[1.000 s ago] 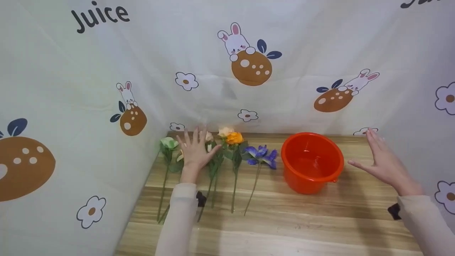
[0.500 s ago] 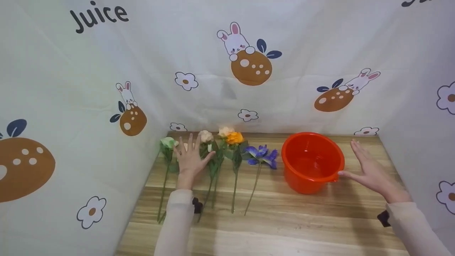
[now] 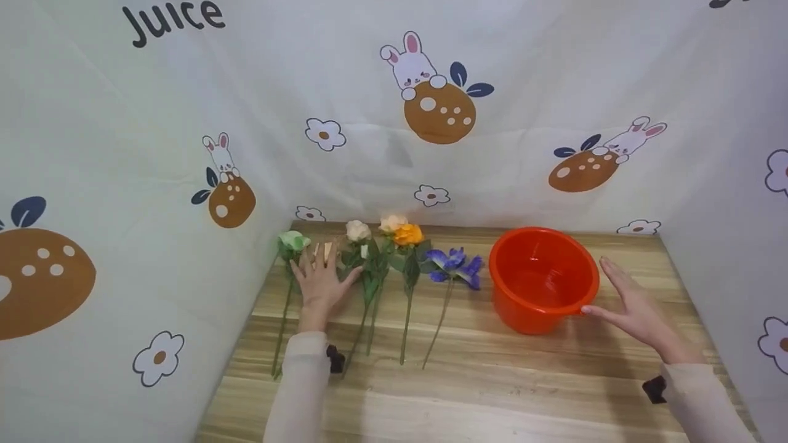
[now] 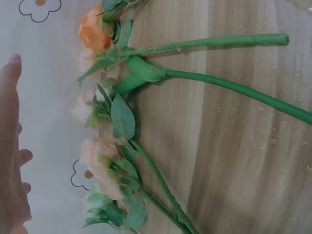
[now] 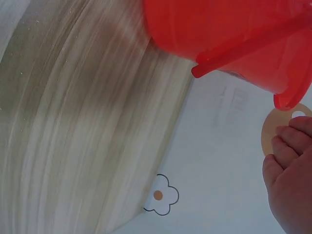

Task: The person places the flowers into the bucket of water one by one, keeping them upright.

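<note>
My left hand (image 3: 320, 289) is spread over the artificial flowers at the left, holding nothing; the left wrist view shows a gap between it and the blooms. From left to right lie a pale green flower (image 3: 293, 240), a peach one (image 4: 101, 158) partly under the hand, a cream rose (image 3: 357, 231), another peach bloom (image 3: 393, 223), an orange flower (image 3: 408, 234) and a purple one (image 3: 455, 264). Beside the red bucket (image 3: 529, 317) is my right hand (image 3: 640, 320), its thumb apart from its straight fingers. Whether the thumb touches the rim, I cannot tell.
The bucket's red handle (image 5: 248, 48) hangs along its side in the right wrist view. Flower stems point toward the front of the wooden table (image 3: 468, 400). A printed white cloth (image 3: 492, 172) walls in the back and both sides.
My left hand has shifted left and toward me over the flowers. My right hand has come left and nearer, close to the bucket. Flowers and bucket keep their places.
</note>
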Demonstrator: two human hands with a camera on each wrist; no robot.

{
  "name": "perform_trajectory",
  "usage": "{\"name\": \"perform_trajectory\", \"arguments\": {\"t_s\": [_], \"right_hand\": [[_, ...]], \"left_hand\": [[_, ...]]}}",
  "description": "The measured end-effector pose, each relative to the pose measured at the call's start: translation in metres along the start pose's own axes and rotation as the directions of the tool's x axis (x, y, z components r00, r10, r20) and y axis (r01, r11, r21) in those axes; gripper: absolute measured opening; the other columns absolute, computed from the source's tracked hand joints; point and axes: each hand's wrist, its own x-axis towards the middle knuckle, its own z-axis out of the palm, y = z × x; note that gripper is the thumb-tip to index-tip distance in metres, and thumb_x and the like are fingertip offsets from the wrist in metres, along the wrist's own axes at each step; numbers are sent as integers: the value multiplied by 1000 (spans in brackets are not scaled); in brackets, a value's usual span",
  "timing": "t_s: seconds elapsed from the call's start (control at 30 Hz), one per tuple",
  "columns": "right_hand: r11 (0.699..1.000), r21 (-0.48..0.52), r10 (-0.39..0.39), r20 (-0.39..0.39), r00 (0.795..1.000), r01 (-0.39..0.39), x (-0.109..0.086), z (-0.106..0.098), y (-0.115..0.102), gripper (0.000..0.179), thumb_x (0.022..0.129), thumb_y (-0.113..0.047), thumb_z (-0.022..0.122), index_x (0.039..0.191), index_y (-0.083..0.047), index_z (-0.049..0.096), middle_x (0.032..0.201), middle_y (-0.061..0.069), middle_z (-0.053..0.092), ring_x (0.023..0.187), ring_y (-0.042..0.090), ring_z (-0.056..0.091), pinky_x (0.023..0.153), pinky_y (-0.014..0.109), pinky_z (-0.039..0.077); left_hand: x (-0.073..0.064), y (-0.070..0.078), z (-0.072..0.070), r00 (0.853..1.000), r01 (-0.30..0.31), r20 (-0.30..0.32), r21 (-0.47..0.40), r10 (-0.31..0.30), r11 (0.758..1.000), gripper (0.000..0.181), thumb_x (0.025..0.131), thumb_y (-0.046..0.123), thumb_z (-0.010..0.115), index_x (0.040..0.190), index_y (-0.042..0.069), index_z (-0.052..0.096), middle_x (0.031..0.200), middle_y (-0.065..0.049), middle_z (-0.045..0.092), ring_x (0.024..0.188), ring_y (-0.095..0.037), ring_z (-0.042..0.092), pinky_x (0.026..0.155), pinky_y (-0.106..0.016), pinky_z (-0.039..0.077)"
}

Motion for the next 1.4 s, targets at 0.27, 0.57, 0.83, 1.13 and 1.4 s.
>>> {"name": "perform_trajectory", "arguments": {"t_s": [0.27,0.57,0.83,1.13,1.4], "right_hand": [[999,27,29,-5,1000,-29,-4,9,-2,102,85,-47,75,160,-10,17,162,26,22,143,54,27,102,79,27],[994,101,42,-80,996,-34,-3,17,-6,96,87,-42,74,160,-14,19,164,23,22,145,52,24,102,80,26],[984,176,54,-145,988,-28,-4,23,-2,88,87,-34,77,157,-13,29,160,23,31,143,53,31,101,78,30],[967,248,88,-150,985,-49,-9,27,-3,87,86,-29,79,157,-19,30,158,23,34,142,53,33,102,78,31],[959,273,107,-117,987,-72,-7,23,-7,88,87,-31,78,158,-19,28,159,23,32,143,52,30,102,78,30]], "left_hand": [[-5,-22,12,997,74,13,-57,-73,996,91,92,73,45,161,19,18,167,-16,15,151,-51,4,118,-72,-5],[-21,-52,29,982,191,4,-97,-191,977,85,97,64,44,159,11,21,163,-21,23,148,-50,20,119,-69,13],[-31,-76,34,959,283,19,-177,-284,943,85,98,58,46,157,3,19,158,-29,27,145,-52,26,120,-66,16],[-41,-96,33,940,335,44,-293,-337,896,83,99,52,49,156,-1,22,156,-32,30,139,-53,33,116,-62,30],[-48,-106,39,908,413,105,-383,-405,826,80,100,46,49,158,1,17,157,-32,28,141,-52,32,117,-61,30]]}}
